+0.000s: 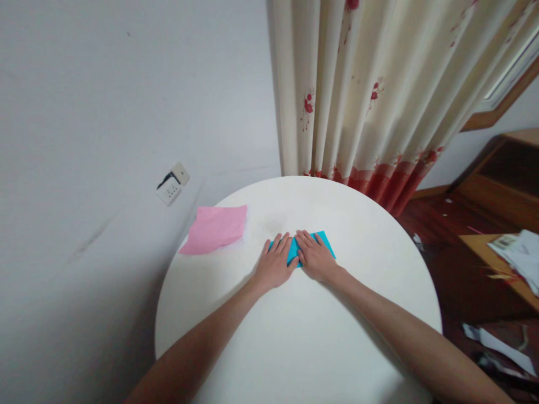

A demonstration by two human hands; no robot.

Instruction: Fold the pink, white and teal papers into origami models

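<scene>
Pressing down side by side, the left hand and the right hand are laid flat, fingers spread forward, on a blue sheet of paper near the middle of a round white surface. The hands are touching each other at the thumbs, and most of the blue sheet is hidden beneath them; only its far right corner and a strip between the hands are shown. The flat palms appear to be placed so as to hold the sheet still and flatten it, perhaps along a crease, though no fold line can be made out. A pink sheet of paper is seen lying apart at the surface's far left edge, partly overhanging it. Beyond the far edge, a cream curtain with red flowers is hung.
</scene>
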